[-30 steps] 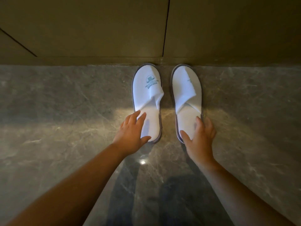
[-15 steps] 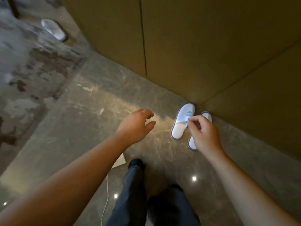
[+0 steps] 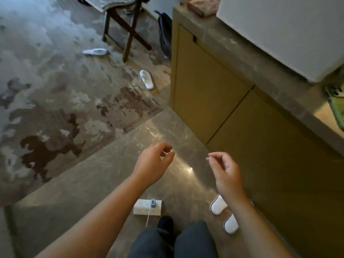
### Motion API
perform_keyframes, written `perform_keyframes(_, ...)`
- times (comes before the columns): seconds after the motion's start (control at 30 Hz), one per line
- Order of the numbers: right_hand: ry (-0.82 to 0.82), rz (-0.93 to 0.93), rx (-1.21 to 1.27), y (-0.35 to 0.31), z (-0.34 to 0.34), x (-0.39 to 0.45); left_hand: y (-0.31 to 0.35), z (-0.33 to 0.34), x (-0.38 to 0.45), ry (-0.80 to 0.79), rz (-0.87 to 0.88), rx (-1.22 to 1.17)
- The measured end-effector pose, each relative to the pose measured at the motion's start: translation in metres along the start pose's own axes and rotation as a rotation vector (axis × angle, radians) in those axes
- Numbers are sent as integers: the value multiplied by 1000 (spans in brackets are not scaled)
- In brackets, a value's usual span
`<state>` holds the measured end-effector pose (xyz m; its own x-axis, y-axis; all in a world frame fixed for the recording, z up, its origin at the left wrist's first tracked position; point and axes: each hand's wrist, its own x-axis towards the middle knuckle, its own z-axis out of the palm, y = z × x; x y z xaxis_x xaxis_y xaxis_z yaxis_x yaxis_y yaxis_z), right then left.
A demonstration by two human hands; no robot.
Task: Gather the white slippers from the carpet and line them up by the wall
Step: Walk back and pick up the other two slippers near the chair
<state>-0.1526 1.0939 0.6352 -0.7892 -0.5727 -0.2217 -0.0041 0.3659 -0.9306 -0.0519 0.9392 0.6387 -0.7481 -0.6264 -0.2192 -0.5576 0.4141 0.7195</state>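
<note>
Both hands empty, fingers loosely curled: left hand [image 3: 153, 162], right hand [image 3: 226, 173], over polished stone floor [image 3: 104, 185]. Two white slippers [image 3: 218, 206] beside the cabinet wall [image 3: 260, 146]. Two more slippers [image 3: 147, 79] on the patterned carpet [image 3: 55, 90].

The right forearm covers the toes of the two placed slippers [image 3: 218, 205]; only their heels show. The far slipper [image 3: 95, 51] on the carpet [image 3: 46, 90] is smeared with blur, its facing unreadable. The stool [image 3: 126, 30] is cut by the top edge, and the white box [image 3: 288, 34] runs off the top and right edges.
</note>
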Motion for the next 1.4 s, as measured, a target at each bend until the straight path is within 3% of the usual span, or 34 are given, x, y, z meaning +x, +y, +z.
perform_keyframes(0.2,-170,-18,-70,-19,15,69,1,-35,55,161,-65,-97)
perform_keyframes(0.47,-355,-172,-163,-83,43,247,7,-82,173,370,-185,-232)
perform_keyframes(0.83,-681,-339,-123,-192,190,406,-56,-164,250,615,-369,-337)
perform_keyframes(0.93,-691,-353,-142,-206,246,448,-94,-197,291,660,-410,-337)
perform_keyframes(1.07,-631,-302,-150,-226,304,501,-134,-263,364,606,-401,-332)
perform_keyframes(1.23,-520,-152,-202,-241,335,558,-156,-349,464,496,-320,-337)
perform_keyframes(1.4,-399,-29,-233,-243,361,622,-175,-388,556,394,-275,-297)
